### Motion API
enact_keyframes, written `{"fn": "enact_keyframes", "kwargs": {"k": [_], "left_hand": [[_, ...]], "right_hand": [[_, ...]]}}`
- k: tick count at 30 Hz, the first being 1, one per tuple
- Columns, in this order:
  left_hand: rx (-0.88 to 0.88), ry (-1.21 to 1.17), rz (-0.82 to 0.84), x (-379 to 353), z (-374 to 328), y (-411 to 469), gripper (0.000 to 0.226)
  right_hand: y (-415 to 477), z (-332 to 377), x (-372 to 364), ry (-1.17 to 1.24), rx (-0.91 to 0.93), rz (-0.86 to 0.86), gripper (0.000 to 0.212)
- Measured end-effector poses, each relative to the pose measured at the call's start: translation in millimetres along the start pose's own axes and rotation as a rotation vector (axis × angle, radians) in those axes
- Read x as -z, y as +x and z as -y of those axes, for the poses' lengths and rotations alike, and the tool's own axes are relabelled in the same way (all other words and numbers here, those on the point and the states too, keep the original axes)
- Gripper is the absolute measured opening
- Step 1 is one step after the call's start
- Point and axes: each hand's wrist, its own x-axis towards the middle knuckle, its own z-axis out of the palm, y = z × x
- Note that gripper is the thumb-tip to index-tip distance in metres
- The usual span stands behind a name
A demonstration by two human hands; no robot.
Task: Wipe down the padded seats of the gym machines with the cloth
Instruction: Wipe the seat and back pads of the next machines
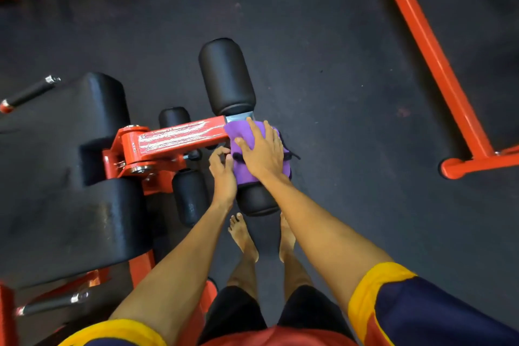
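A purple cloth [243,135] is draped over the near black roller pad [257,201] at the end of the machine's orange arm [179,137]. My right hand [262,153] lies flat on top of the cloth, fingers spread, pressing it onto the pad. My left hand [223,170] sits at the cloth's left edge with fingers curled, pinching the fabric against the pad's side. The far roller pad [226,76] is bare. The black padded seat [64,191] of the machine lies to the left.
Two smaller black rollers [189,195] sit under the orange arm. Handles [28,93] stick out at the left. Another machine's orange frame [432,56] crosses the dark rubber floor at the right. My bare feet [244,236] stand just below the pad.
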Motion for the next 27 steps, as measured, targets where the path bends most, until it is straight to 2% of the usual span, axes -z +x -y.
{"fn": "enact_keyframes", "kwargs": {"k": [3, 5, 6, 8, 11, 14, 18, 20, 22, 25, 26, 27], "left_hand": [[0.018, -0.039, 0.002, -6.4, 7.6, -3.9, 0.022], [0.000, -0.093, 0.011, -11.7, 14.3, -8.6, 0.043], [-0.006, -0.121, 0.011, -12.8, 16.2, -10.8, 0.046], [0.012, -0.206, 0.009, -13.2, 15.3, -13.6, 0.039], [-0.009, -0.246, 0.026, -12.4, 15.4, -15.9, 0.026], [-0.008, -0.261, 0.003, -17.5, 17.7, -15.2, 0.027], [-0.021, -0.278, -0.034, -21.9, 20.5, -16.0, 0.058], [-0.048, -0.299, -0.029, -22.0, 21.9, -16.8, 0.061], [-0.057, -0.308, -0.038, -23.0, 18.8, -19.0, 0.060], [-0.058, -0.276, -0.078, -22.4, 15.4, -20.6, 0.070], [-0.061, -0.268, -0.080, -22.4, 15.6, -22.2, 0.071], [-0.064, -0.261, -0.074, -22.6, 14.7, -22.7, 0.067]], "right_hand": [[8.0, -4.4, -5.3, -0.006, 0.064, -0.016, 0.063], [-19.6, -22.9, -12.2, 0.031, 0.113, -0.102, 0.060], [-39.1, -34.2, -14.6, 0.068, 0.146, -0.147, 0.059], [-77.5, -58.4, -19.8, 0.130, 0.200, -0.182, 0.058], [-107.5, -76.9, -24.7, 0.124, 0.238, -0.128, 0.061], [-76.0, -59.6, -28.6, 0.099, 0.256, -0.210, 0.054], [-0.8, -19.6, -17.3, -0.072, 0.330, -0.173, 0.056], [17.6, -15.3, -11.7, -0.094, 0.346, -0.166, 0.059], [19.5, -17.1, -8.4, 0.003, 0.262, -0.191, 0.055], [11.4, -13.2, -5.8, 0.242, -0.128, -0.204, 0.050], [6.2, -11.8, -5.3, 0.207, -0.136, -0.194, 0.053], [0.9, -12.9, -6.5, 0.119, -0.027, -0.192, 0.058]]}}
